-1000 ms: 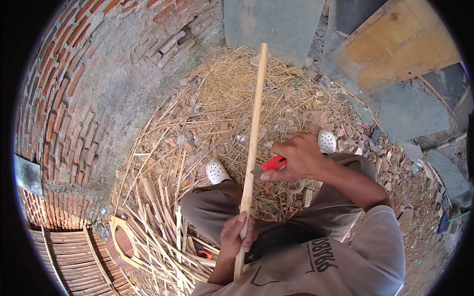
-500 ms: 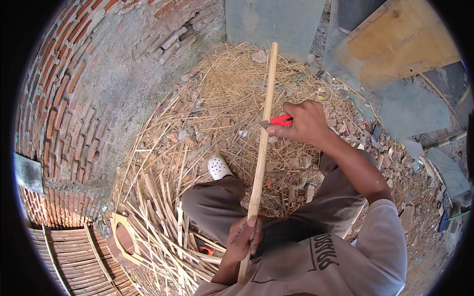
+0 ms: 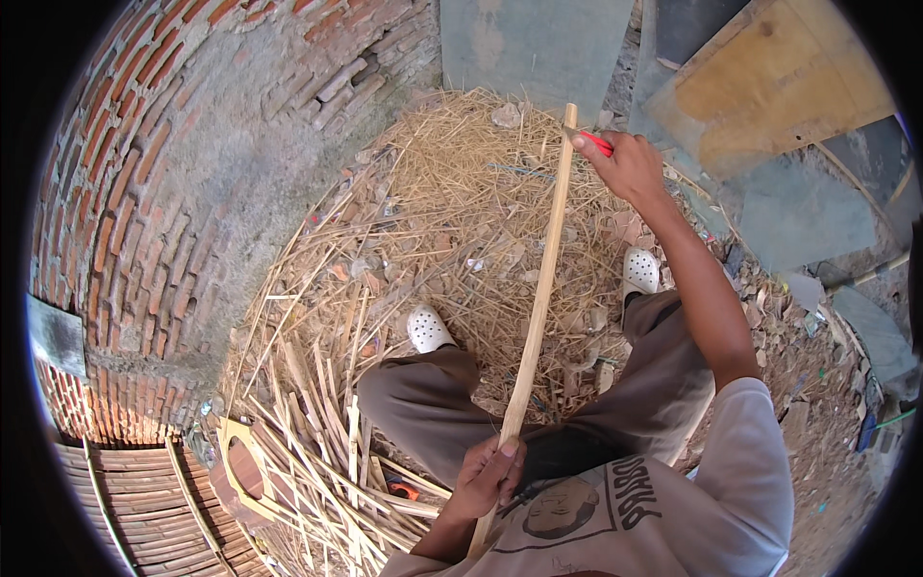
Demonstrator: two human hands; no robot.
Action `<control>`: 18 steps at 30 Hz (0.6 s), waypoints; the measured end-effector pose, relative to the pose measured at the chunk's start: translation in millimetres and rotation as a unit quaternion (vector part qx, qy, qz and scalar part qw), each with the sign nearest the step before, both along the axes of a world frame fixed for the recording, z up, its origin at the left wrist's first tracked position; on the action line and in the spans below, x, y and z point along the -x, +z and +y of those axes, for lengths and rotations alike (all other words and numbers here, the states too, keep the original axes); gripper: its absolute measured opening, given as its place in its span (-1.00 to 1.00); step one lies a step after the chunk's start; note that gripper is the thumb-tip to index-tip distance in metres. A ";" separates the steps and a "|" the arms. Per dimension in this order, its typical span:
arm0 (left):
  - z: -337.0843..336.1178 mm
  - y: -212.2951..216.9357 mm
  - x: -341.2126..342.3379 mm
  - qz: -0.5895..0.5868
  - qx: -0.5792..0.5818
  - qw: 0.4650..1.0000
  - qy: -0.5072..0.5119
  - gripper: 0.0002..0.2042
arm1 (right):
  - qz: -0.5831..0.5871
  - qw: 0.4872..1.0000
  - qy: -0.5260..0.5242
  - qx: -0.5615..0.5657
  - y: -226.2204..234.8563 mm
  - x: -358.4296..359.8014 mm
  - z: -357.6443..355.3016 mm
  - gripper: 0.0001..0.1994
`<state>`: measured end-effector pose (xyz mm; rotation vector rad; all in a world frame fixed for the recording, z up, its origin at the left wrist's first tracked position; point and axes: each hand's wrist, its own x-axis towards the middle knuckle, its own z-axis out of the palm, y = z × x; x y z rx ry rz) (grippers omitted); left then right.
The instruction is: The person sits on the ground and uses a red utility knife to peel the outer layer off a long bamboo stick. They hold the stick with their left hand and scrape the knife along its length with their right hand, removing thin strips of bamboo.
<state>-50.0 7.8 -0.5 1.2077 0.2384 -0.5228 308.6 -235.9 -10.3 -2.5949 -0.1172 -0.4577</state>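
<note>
A long pale wooden strip (image 3: 545,293), which looks like bamboo, slants away from my lap toward the far wall. My left hand (image 3: 487,476) is wrapped round its near end, close to my shirt. Near the strip's far tip, my right hand (image 3: 627,163) is closed on a red-handled utility knife (image 3: 598,144). The knife's blade rests against the strip there, with my thumb close beside it. Most of the handle is hidden in my fingers.
Cut strips (image 3: 322,462) lie piled at my left, beside a yellow frame with a round hole (image 3: 240,457). Shavings (image 3: 461,144) cover the ground ahead. A brick wall (image 3: 192,192) rises at left; sheet panels (image 3: 769,87) lean at far right. White clogs (image 3: 426,329) are on my feet.
My right hand with the utility knife has slid from the strip's middle out to its far tip. The strip's far end has swung right, and my left hand has shifted slightly right.
</note>
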 end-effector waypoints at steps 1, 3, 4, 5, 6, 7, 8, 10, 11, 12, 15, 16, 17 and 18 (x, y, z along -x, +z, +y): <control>-1.8 -0.3 3.3 0.023 -0.006 1.000 -0.010 -0.66 | 0.026 0.998 -0.060 -0.025 -7.5 -24.2 -20.6 -0.16; -6.6 -5.3 15.2 0.016 0.011 0.999 -0.047 -0.66 | 0.075 0.988 -0.122 -0.054 -20.4 -37.8 -63.8 -0.14; -6.2 -6.0 17.5 0.010 0.015 0.998 -0.060 -0.66 | 0.096 0.986 -0.117 -0.065 -15.4 -34.8 -70.9 -0.15; -3.8 -7.0 14.7 -0.001 0.020 0.999 -0.037 -0.66 | 0.117 0.984 -0.112 -0.075 -11.7 -34.1 -74.1 -0.16; -1.5 -8.8 9.8 -0.011 0.026 1.000 -0.014 -0.66 | 0.118 0.987 -0.073 -0.075 -13.4 -29.7 -71.4 -0.17; -4.1 -11.0 7.7 -0.018 0.036 0.999 0.017 -0.65 | 0.123 0.990 -0.027 -0.069 -5.1 -8.3 -51.4 -0.19; -1.8 -7.1 1.2 0.001 0.025 0.999 0.041 -0.65 | 0.125 0.990 0.015 -0.058 5.5 17.8 -32.9 -0.20; 2.1 -8.6 -7.3 0.000 0.022 0.997 0.072 -0.65 | 0.069 0.981 0.175 -0.051 17.8 73.3 7.6 -0.29; 2.6 -8.5 -13.1 0.000 0.019 0.997 0.080 -0.65 | 0.016 0.970 0.243 -0.012 7.1 94.6 18.8 -0.29; 2.4 -3.0 -18.8 0.003 0.001 0.997 0.072 -0.66 | -0.002 0.955 0.296 0.014 4.0 118.7 30.6 -0.30; 2.7 -0.5 -23.9 -0.047 0.011 0.997 0.061 -0.66 | -0.040 0.935 0.352 0.037 2.1 137.6 45.8 -0.28; 1.6 -0.2 -23.0 -0.052 0.005 0.997 0.064 -0.66 | -0.051 0.932 0.356 0.040 2.6 138.4 47.4 -0.27; 0.7 0.1 -21.2 -0.057 -0.002 0.996 0.067 -0.65 | -0.072 0.934 0.349 0.032 2.4 134.0 48.2 -0.27; 1.2 1.1 -20.0 -0.061 -0.008 0.996 0.069 -0.65 | -0.092 0.935 0.343 0.023 2.3 125.4 48.9 -0.26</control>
